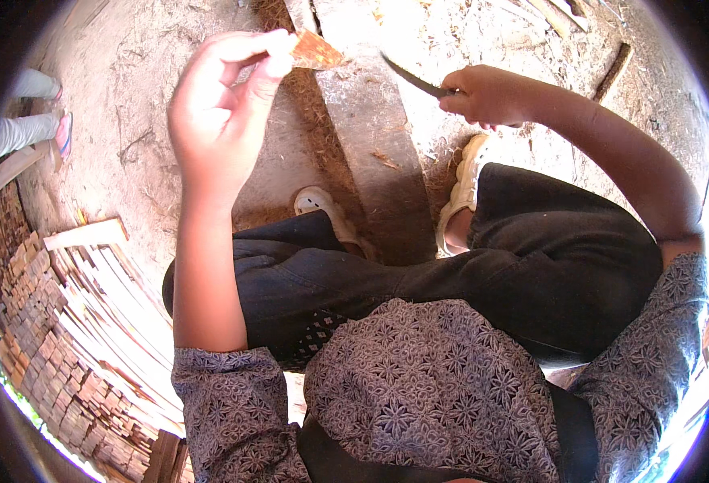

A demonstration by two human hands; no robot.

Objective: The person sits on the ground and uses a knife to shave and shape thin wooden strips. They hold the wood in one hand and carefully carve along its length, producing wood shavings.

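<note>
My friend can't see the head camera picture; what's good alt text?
The left hand pinches a flat orange-brown piece, and the right hand grips a dark curved blade. Between two pale shoes lies a plank.

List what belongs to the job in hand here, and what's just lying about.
In the job:
orange-brown piece, pinched in the left hand
curved dark knife, held in the right hand
plank below, probably

Lying about, it seems:
stacked wood at the left
dark stick at upper right
</note>
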